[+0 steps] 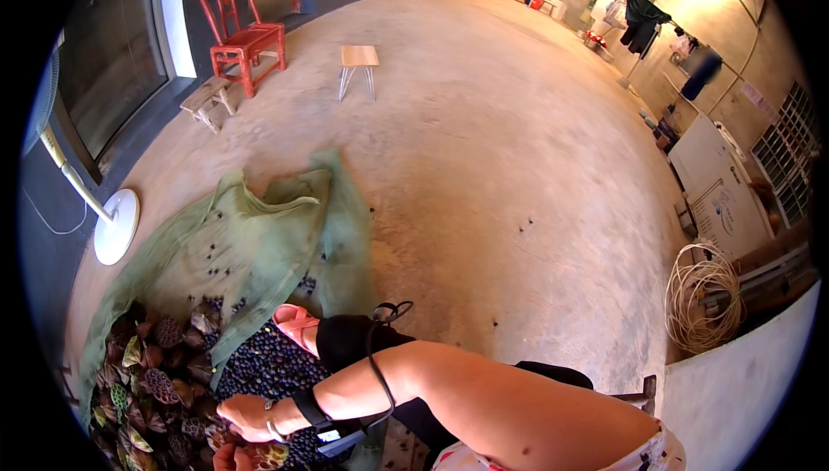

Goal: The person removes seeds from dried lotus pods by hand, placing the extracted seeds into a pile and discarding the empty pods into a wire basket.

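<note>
My right hand (248, 416) reaches in from the right with its fingers curled, a bracelet and a black strap around the wrist. Its fingertips are hidden, close to a reddish-brown dried husk. Just below, at the bottom rim, my left hand (233, 458) is partly cut off. It grips a torn, yellowish lotus seed pod (271, 455). To the left lies a heap of dried lotus seed pods (170, 332), mostly brown with a few green. Dark loose lotus seeds (269, 361) spread beside the heap, partly under green mesh netting (272, 228).
A pink sandal (296, 323) on my foot stands at the seeds' edge. A white fan base (116, 227) is at the left. Farther off are a small stool (359, 56), a red chair (249, 43) and a low wooden bench (207, 102). Coiled cane (703, 299) lies right.
</note>
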### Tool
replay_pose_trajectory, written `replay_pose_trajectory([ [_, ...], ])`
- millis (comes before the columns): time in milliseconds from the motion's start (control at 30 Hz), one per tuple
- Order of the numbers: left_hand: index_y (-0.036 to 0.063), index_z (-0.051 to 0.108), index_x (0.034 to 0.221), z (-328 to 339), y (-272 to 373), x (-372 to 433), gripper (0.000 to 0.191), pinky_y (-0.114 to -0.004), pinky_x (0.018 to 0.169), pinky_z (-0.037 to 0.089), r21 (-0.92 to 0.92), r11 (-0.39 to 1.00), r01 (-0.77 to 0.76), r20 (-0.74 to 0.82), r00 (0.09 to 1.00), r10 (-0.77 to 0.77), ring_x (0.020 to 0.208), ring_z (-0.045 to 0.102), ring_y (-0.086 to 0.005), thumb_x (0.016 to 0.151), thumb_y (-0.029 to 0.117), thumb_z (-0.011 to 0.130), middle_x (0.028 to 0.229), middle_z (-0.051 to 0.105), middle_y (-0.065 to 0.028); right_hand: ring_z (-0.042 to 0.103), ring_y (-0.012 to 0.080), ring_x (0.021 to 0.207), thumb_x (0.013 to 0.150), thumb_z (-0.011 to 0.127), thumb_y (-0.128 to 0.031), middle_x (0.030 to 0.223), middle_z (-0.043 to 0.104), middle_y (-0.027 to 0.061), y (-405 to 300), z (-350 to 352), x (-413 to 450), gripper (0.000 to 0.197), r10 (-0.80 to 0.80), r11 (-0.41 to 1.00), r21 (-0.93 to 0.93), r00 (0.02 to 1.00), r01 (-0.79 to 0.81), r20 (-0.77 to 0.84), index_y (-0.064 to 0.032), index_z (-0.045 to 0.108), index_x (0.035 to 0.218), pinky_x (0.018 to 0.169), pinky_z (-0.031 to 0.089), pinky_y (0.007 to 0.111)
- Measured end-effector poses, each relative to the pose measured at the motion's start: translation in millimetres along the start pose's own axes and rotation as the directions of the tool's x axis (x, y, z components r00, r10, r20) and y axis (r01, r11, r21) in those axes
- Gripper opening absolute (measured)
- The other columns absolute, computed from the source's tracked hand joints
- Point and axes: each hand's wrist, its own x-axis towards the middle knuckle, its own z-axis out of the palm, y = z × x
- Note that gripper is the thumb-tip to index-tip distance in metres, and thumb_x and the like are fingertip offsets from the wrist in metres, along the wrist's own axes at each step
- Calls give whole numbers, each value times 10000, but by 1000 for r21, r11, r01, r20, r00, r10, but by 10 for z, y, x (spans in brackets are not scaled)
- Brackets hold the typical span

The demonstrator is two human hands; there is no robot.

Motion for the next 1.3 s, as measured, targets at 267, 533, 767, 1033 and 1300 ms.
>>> replay_pose_trajectory([
  [267,-95,561,956,-143,-446,174,203,-207,481,450,52,998,27,-55,998,-24,585,562,-111,823,47,505,758,603,-99,554,393,816,751,593,-109,825,576,211,-23,-43,56,181,44,990,127,996,-54,75,9,513,863,692,430,459],
  [533,-89,570,1002,-11,-260,-13,264,-221,621,472,-124,984,124,-27,991,-128,716,563,-103,845,124,568,812,600,-76,552,399,805,741,591,-119,800,576,213,38,-129,-72,177,-48,992,121,997,40,62,16,534,842,685,427,461],
  [767,-70,587,949,-342,-474,118,200,-257,707,480,-400,890,217,131,975,-179,764,591,-169,797,60,586,857,609,-103,532,401,756,746,585,-183,781,554,206,-91,-53,-36,218,-203,976,109,973,191,113,-1,506,838,646,408,461],
  [1033,-49,595,912,-177,-125,79,125,-234,664,514,-571,818,66,-56,991,-119,720,627,-155,818,21,551,859,634,-118,499,136,604,806,631,-159,664,577,105,-85,-390,9,189,-93,953,294,994,71,63,19,568,814,552,422,299],
  [1300,-66,604,975,-195,-223,-4,215,-192,564,480,-187,978,96,-149,981,-125,618,598,-84,795,45,646,739,636,-63,561,127,700,840,576,-97,779,607,81,-148,-330,-8,163,-45,957,288,972,-25,232,24,548,945,630,446,259],
])
